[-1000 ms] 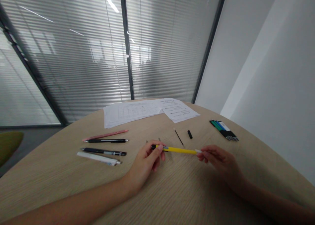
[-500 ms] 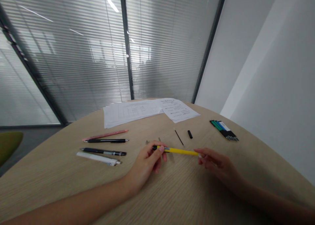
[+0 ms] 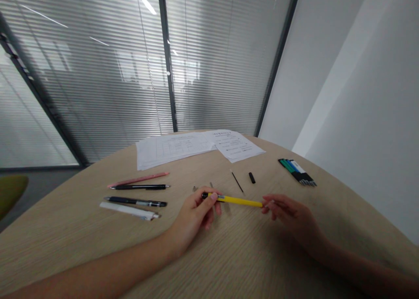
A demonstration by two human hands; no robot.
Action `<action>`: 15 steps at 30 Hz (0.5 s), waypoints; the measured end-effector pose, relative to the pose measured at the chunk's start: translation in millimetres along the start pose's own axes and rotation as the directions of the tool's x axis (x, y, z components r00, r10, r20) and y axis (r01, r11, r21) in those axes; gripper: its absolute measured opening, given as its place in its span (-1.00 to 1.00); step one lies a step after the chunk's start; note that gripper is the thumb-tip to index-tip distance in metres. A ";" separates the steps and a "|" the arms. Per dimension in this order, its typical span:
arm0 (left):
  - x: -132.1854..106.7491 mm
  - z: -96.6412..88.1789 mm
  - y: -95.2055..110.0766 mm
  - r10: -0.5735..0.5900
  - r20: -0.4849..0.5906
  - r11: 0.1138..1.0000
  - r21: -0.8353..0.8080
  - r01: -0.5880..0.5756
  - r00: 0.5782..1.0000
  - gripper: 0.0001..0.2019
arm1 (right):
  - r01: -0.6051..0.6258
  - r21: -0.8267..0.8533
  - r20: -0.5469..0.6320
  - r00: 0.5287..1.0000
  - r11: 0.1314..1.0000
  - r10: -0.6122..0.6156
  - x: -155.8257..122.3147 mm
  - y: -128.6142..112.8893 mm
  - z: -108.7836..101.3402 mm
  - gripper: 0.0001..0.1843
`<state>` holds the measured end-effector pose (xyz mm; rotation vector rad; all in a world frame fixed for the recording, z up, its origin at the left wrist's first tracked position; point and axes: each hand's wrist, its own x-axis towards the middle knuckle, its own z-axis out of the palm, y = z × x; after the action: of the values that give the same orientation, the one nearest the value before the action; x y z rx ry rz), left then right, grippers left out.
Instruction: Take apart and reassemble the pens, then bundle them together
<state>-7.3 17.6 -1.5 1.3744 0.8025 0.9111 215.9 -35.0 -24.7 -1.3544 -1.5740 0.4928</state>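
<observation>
Yellow pen (image 3: pixel 240 201) is spanning the gap between both hands, lying roughly level over the table (image 3: pixel 98 251); L hand (image 3: pixel 193 214) is pinching its dark end, w/ thumb and fingers (image 3: pixel 212 197) closed on the barrel; R hand (image 3: pixel 291 211) is reaching in from the right, w/ fingers (image 3: pixel 270 201) curled and slightly parted at the pen's far end; tips appear to be touching it, but can't tell how firm the grip is.

Two small metal bits (image 3: pixel 203 187) are lying just past L hand, too small to ID; thin black rod (image 3: pixel 237 182) and short black tube (image 3: pixel 252 177) are sitting beyond the pen, a little apart from each other; bundle of green, blue and black pens (image 3: pixel 297 173) is lying further right, near the table edge.

To the left, pink pencil (image 3: pixel 138 179), black pen (image 3: pixel 140 187), navy pen (image 3: pixel 135 202) and white pen (image 3: pixel 129 211) are lying side by side, all roughly parallel; printed papers (image 3: pixel 183 148) are lying at the far side of the table; glass partition w/ blinds (image 3: pixel 98 72) is standing behind; white wall (image 3: pixel 343 94) is running along the right.
</observation>
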 end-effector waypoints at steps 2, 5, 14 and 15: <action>0.0 0.4 0.6 -0.011 -0.005 1.000 -0.006 0.011 1.000 -0.74 | 0.060 -0.026 -0.048 0.997 0.998 -0.062 1.1 -1.5 -0.8 -0.82; 0.4 0.7 1.0 -0.021 -0.006 1.000 -0.011 0.021 1.000 -0.75 | 0.146 -0.043 -0.126 0.981 0.988 -0.150 2.1 -5.9 -2.2 -0.86; 1.7 -0.1 0.5 -0.034 -0.012 0.999 -0.006 0.034 0.999 -0.76 | -0.103 0.150 -0.059 0.992 0.983 0.113 3.0 -12.1 -0.9 -0.77; 1.7 0.0 0.5 -0.034 -0.012 0.999 -0.007 0.034 0.999 -0.75 | -0.138 0.152 -0.044 0.988 0.979 0.146 2.8 -11.6 -0.4 -0.75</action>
<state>-6.7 19.1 -0.9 1.3461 0.8289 0.8957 210.4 -36.0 -14.1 -1.3601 -1.3738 0.6415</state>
